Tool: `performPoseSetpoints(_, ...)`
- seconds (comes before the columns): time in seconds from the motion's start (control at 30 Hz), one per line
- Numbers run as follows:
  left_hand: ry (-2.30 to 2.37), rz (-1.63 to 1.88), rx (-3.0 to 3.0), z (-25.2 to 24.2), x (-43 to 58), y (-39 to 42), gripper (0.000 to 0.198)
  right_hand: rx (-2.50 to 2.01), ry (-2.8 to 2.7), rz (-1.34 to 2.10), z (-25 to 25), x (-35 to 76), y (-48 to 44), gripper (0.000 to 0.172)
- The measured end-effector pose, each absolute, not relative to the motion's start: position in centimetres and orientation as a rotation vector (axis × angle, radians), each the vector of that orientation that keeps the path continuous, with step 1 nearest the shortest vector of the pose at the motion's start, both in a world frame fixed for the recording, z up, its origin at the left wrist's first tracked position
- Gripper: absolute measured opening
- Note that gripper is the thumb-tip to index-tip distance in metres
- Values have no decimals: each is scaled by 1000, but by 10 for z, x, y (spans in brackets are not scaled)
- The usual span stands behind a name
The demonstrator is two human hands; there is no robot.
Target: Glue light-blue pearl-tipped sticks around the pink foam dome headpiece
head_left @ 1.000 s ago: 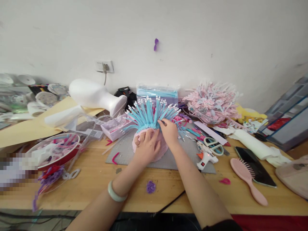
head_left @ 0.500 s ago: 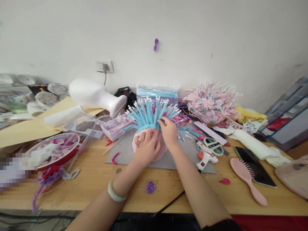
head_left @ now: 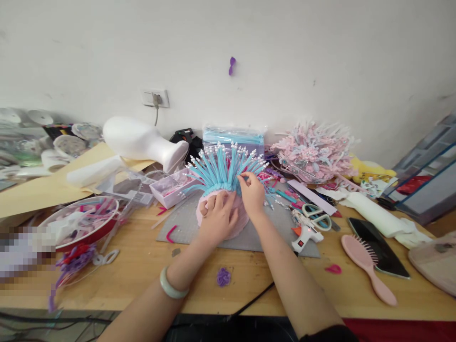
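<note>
A pink dome-shaped base (head_left: 241, 221) stands on a grey mat (head_left: 185, 223), with many light-blue strips tipped with white beads (head_left: 221, 166) fanning up from it. My left hand (head_left: 217, 216) lies over the front of the pink base, fingers curled against it and holding it. My right hand (head_left: 251, 192) is at the right side of the fan, its fingertips pinched on one of the blue strips.
A white foam head (head_left: 140, 140) lies at the back left and a pink beaded headpiece (head_left: 315, 149) at the back right. A glue gun (head_left: 304, 235), scissors (head_left: 317, 216), a pink hairbrush (head_left: 366, 266), a phone (head_left: 377, 244) and a red bowl of strips (head_left: 83, 223) surround the mat.
My right hand has crept slightly up and left into the blue strips, its fingertips closing on one. My left hand has stayed on the pink base.
</note>
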State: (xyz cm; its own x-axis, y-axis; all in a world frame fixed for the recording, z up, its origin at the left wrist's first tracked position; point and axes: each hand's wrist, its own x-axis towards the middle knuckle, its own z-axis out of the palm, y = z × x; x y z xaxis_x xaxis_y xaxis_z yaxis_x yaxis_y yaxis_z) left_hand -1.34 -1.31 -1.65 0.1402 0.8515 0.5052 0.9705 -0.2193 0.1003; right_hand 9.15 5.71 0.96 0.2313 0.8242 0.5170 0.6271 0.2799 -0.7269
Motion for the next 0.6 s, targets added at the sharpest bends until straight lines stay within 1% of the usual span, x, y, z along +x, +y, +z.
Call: performPoseSetpoints(0.6, -1792, -694, -2175, -15, -13, -14, 43, -1377, -1501, 256, 7, 93, 57, 22)
